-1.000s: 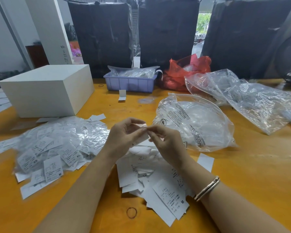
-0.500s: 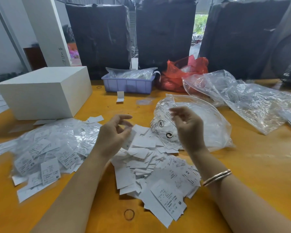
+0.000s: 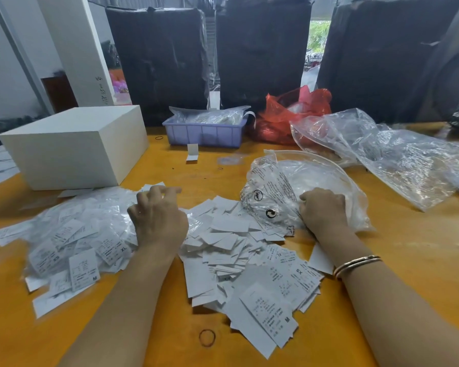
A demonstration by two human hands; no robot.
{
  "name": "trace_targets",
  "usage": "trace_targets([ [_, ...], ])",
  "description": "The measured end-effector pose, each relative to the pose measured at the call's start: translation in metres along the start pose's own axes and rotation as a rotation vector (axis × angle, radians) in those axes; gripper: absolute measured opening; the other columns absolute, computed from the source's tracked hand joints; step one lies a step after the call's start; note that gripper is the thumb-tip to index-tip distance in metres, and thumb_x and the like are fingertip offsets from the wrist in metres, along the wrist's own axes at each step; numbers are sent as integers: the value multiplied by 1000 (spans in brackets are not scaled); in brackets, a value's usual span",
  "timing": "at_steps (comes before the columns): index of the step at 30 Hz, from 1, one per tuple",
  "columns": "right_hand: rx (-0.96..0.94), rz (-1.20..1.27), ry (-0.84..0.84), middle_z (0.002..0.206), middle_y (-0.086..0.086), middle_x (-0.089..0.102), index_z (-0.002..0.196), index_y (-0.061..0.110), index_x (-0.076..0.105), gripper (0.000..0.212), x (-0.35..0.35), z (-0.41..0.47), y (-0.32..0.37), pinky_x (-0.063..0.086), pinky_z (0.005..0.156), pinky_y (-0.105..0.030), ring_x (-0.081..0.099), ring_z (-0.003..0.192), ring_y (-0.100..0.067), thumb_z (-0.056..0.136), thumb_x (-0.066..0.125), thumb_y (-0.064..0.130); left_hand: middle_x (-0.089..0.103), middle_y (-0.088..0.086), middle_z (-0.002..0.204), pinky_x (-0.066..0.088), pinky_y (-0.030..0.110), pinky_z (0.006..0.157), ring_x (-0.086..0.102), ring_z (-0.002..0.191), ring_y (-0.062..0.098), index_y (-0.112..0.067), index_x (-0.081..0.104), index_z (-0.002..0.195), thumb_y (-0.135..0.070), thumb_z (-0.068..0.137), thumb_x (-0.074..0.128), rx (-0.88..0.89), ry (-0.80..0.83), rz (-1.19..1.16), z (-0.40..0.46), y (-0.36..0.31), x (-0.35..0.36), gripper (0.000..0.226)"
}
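Your right hand (image 3: 322, 209) fingers grasp the crinkled clear plastic bag (image 3: 273, 186); left hand (image 3: 158, 218) grip unclear (fingers curled). A tug could scatter the white paper tags (image 3: 228, 226).

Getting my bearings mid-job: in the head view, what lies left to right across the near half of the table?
pile of bagged labels → left hand → pile of loose paper labels → right hand → crumpled clear plastic

Orange table (image 3: 408, 260), white pillar (image 3: 72, 49), black wrapped bales (image 3: 164, 62), daylight beyond.
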State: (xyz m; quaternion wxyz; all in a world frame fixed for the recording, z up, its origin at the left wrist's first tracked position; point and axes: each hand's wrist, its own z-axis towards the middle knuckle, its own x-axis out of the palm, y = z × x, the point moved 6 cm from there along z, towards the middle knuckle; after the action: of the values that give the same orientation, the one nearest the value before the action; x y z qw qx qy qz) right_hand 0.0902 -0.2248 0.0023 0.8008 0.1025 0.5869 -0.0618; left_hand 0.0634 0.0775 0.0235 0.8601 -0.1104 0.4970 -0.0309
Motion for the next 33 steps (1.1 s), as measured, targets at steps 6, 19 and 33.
trace_targets([
  [6,45,314,-281,95,-8,67,92,12,72,19,-20,-11,-8,27,77,-33,55,93,-30,89,56,20,61,2,117,31,33,84,44,115,26,-21,65,114,-10,85,61,189,-42,-430,-6,-26,-3,31],
  [19,-482,1291,221,72,1,63,81,10,66,30,-32,-58,97,44,69,-18,57,68,-4,97,42,5,59,-24,118,41,17,89,53,110,-7,-38,55,125,-43,79,53,168,506,-1152,-19,-48,2,46],
  [33,-426,1063,104,87,-3,65,94,9,66,26,-22,-53,92,48,77,-30,58,81,-10,99,42,20,74,3,86,52,17,65,69,80,12,-10,63,88,-30,70,71,38,515,-1336,-15,-43,9,29],
])
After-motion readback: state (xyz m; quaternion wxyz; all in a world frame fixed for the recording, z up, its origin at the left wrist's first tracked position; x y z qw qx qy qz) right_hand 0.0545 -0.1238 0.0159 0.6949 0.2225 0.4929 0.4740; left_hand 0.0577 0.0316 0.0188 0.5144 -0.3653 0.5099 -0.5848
